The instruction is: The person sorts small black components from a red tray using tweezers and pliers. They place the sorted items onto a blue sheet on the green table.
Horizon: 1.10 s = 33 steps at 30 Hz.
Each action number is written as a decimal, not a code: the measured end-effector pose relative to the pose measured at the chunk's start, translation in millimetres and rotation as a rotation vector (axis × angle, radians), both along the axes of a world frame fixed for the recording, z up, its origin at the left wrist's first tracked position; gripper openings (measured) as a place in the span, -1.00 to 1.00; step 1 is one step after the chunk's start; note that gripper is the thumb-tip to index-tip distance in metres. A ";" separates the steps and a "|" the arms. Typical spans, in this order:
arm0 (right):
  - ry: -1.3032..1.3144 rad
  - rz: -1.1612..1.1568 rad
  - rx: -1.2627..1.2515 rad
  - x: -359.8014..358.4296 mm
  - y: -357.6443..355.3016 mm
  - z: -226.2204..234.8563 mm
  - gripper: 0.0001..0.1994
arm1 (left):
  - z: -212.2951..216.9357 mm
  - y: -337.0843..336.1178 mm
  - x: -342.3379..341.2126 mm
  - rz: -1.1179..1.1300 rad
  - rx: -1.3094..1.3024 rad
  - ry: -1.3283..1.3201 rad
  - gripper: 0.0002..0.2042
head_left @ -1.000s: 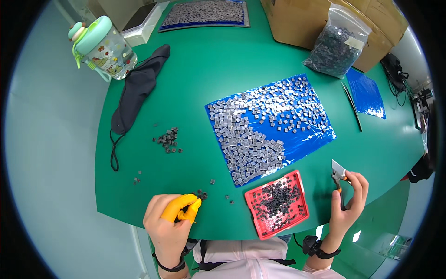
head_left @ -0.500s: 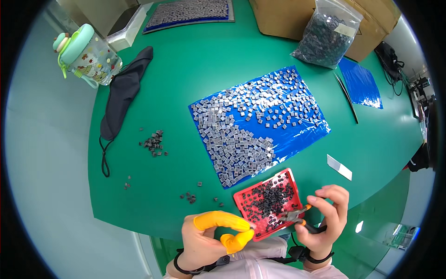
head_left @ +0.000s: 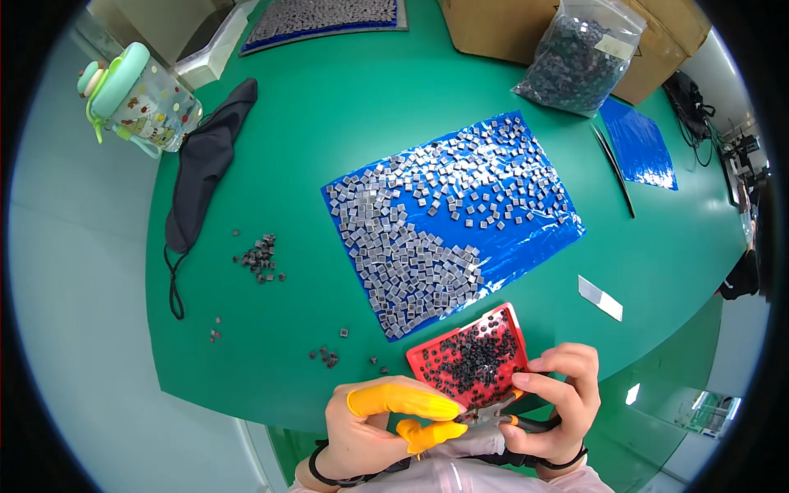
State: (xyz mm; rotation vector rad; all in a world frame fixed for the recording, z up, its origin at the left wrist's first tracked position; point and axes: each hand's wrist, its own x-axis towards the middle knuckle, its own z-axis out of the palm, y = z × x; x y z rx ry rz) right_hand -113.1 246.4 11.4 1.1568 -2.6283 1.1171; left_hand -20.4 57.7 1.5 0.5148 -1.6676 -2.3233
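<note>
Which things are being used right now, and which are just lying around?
In use: left hand with yellow finger covers, right hand holding small pliers, red tray of dark bits, grey squares on blue sheet.

Lying about: bottle, black mask, bag of parts, cardboard box.

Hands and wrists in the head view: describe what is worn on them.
The left hand wears yellow rubber finger cots on its index finger and thumb, with a thin dark band round the wrist. The right hand has bare fingers and a dark band at the wrist. A pale garment shows below.
</note>
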 end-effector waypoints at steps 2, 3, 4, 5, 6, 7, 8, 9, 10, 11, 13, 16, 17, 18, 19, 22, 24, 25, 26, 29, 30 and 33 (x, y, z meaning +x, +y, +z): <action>0.013 0.018 -0.006 0.0 0.7 -1.1 -0.57 | -0.8 -0.4 3.1 -0.004 -0.001 -0.035 -0.75; 0.021 0.014 0.000 0.4 1.1 -1.1 -0.57 | -2.3 -1.3 2.6 -0.021 -0.069 -0.012 -0.75; 0.029 0.010 0.006 0.7 1.2 -0.9 -0.57 | -4.3 -2.8 1.2 -0.037 -0.136 0.012 -0.76; 0.037 0.007 0.013 0.8 1.3 -0.9 -0.57 | -6.8 -4.1 0.9 -0.053 -0.203 0.036 -0.76; 0.038 0.006 0.019 0.6 1.7 -0.7 -0.58 | -9.0 -5.3 3.6 -0.075 -0.230 0.060 -0.74; 0.040 0.006 0.025 0.0 2.3 -0.5 -0.58 | -11.8 -7.1 7.3 -0.097 -0.257 0.083 -0.72; 0.042 0.006 0.032 -0.8 2.9 -0.4 -0.58 | -13.9 -8.7 10.1 -0.119 -0.284 0.107 -0.69; 0.054 0.021 0.041 -2.1 3.6 -0.9 -0.58 | -15.3 -10.1 12.5 -0.126 -0.303 0.113 -0.69; 0.067 0.037 0.050 -3.7 4.6 -1.3 -0.58 | -16.6 -11.2 14.5 -0.132 -0.322 0.119 -0.69; 0.079 0.052 0.059 -4.6 5.2 -1.7 -0.58 | -17.5 -11.5 16.2 -0.139 -0.341 0.125 -0.68; 0.093 0.054 0.071 -4.5 5.4 -2.1 -0.58 | -17.4 -11.2 18.1 -0.157 -0.339 0.102 -0.68; 0.109 0.058 0.078 -4.1 6.0 -2.3 -0.57 | -19.8 -11.0 19.0 -0.160 -0.326 0.117 -0.67; 0.113 0.060 0.078 -3.7 6.1 -2.0 -0.57 | -20.2 -11.0 19.2 -0.155 -0.320 0.129 -0.66; 0.115 0.060 0.079 -3.4 6.0 -2.7 -0.56 | -20.3 -11.1 19.3 -0.154 -0.317 0.125 -0.67; 0.116 0.060 0.080 -3.1 6.0 -3.3 -0.56 | -20.0 -11.1 19.3 -0.153 -0.315 0.121 -0.67; 0.075 0.057 0.065 -2.1 4.8 -1.9 -0.57 | -18.2 -11.4 18.8 -0.158 -0.250 0.107 -0.69; 0.062 0.077 0.055 -2.8 4.2 -1.9 -0.57 | -17.0 -11.2 19.3 -0.154 -0.185 0.080 -0.70; 0.070 0.098 0.054 -4.1 4.6 -3.3 -0.56 | -16.7 -10.4 20.4 -0.146 -0.152 0.058 -0.71; 0.077 0.119 0.052 -4.9 4.6 -4.3 -0.55 | -16.2 -9.6 21.2 -0.138 -0.118 0.036 -0.72; 0.057 0.130 0.035 -4.8 5.0 -4.8 -0.55 | -12.4 -5.6 20.5 -0.099 0.011 -0.018 -0.73; 0.032 0.122 0.022 -4.1 3.8 -4.2 -0.56 | -10.1 -5.2 16.4 -0.081 -0.036 0.004 -0.78; -0.014 0.113 -0.008 -2.1 -0.4 -2.5 -0.56 | -6.2 -6.1 4.7 -0.041 -0.135 0.066 -0.84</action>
